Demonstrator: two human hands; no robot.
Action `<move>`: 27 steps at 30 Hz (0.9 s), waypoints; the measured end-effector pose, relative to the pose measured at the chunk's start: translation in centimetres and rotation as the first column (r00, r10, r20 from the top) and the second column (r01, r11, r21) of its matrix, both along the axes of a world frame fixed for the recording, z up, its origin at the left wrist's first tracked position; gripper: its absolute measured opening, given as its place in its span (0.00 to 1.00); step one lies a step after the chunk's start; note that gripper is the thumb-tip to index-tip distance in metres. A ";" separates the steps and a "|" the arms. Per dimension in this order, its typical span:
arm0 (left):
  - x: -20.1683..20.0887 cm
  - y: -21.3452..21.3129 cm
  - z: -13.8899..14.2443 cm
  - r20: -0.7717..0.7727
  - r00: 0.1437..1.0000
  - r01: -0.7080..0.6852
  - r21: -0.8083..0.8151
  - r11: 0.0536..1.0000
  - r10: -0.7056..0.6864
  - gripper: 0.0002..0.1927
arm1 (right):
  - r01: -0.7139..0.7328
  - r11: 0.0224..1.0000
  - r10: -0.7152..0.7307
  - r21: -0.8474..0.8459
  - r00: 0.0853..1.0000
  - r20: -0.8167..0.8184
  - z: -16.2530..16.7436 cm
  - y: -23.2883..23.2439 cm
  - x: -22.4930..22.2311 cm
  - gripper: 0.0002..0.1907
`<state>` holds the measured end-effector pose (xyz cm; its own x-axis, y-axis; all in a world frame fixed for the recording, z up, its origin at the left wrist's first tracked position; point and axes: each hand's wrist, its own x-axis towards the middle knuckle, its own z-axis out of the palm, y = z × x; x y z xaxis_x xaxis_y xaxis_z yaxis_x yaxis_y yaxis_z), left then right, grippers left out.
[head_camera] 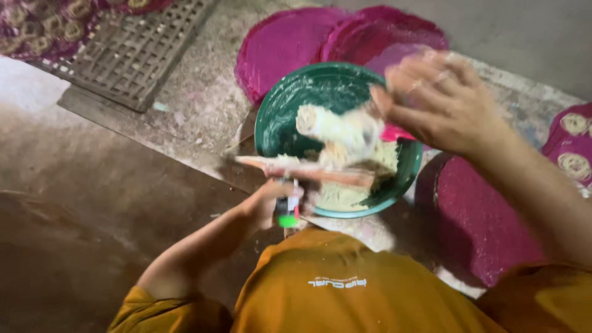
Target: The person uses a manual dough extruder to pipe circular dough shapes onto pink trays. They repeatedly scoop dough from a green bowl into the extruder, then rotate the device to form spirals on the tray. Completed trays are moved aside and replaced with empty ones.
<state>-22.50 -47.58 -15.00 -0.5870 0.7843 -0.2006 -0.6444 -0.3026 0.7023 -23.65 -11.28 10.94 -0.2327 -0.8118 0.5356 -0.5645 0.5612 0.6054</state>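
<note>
A green bowl [290, 105] smeared with pale dough sits on the ground in front of me. My right hand [441, 102], coated in dough and blurred by motion, is over the bowl's right rim and grips a pale lump of dough [336, 126] at its fingertips. My left hand [271, 203] is at the bowl's near edge, closed around a small press tool [288, 213] with green and red parts. A wooden bar [308, 171] caked with dough runs across just above that hand. More dough [345, 196] lies in the bottom of the bowl.
Round magenta mats lie behind the bowl [283, 43] and to its right [481, 216]; one at the far right [573, 145] carries coiled dough spirals. A woven lattice tray [132, 52] rests at the upper left. My orange shirt [339, 290] fills the bottom.
</note>
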 end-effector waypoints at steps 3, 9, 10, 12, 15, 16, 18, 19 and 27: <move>-3.0 -0.1 -1.1 -0.245 0.941 -0.277 -0.160 0.947 0.234 0.12 | 0.247 0.949 -0.151 -0.194 0.900 0.409 -5.2 -2.8 -0.2 0.25; -6.0 1.0 -0.7 -0.595 0.691 -0.615 -0.184 0.767 0.411 0.11 | 0.469 0.773 -0.565 0.427 0.202 0.800 -18.8 -9.0 -2.5 0.20; -6.3 1.2 -0.8 -0.594 0.681 -0.631 -0.178 0.755 0.428 0.12 | 0.434 0.763 -0.609 0.478 0.235 0.758 -19.9 -9.4 -3.0 0.24; -6.5 1.6 -0.8 -0.827 0.441 -0.711 -0.085 0.698 0.349 0.14 | 0.425 0.794 -0.592 0.434 0.383 0.709 -20.2 -9.7 -3.5 0.22; -6.7 1.7 -0.4 -0.974 0.164 -0.803 -0.039 0.595 0.157 0.13 | 0.424 0.870 -0.466 0.252 0.537 0.704 -19.0 -8.5 -3.6 0.09; -6.6 1.7 0.0 -0.992 0.093 -0.832 -0.031 0.554 0.084 0.13 | 0.411 0.869 -0.462 0.274 0.479 0.747 -18.2 -8.0 -3.6 0.08; -6.5 1.7 0.9 -0.996 -0.031 -0.809 0.077 0.582 0.089 0.14 | 0.386 0.874 -0.442 0.295 0.382 0.812 -17.2 -7.7 -3.7 0.06; -6.4 1.7 1.4 -0.991 -0.095 -0.792 0.131 0.596 0.092 0.14 | 0.377 0.880 -0.424 0.290 0.345 0.838 -16.9 -7.8 -3.9 0.05; -5.7 2.2 2.5 -0.960 0.176 -0.813 -0.017 0.583 0.217 0.13 | 0.329 0.730 -0.672 0.599 0.183 0.718 -18.4 -10.3 -4.8 0.16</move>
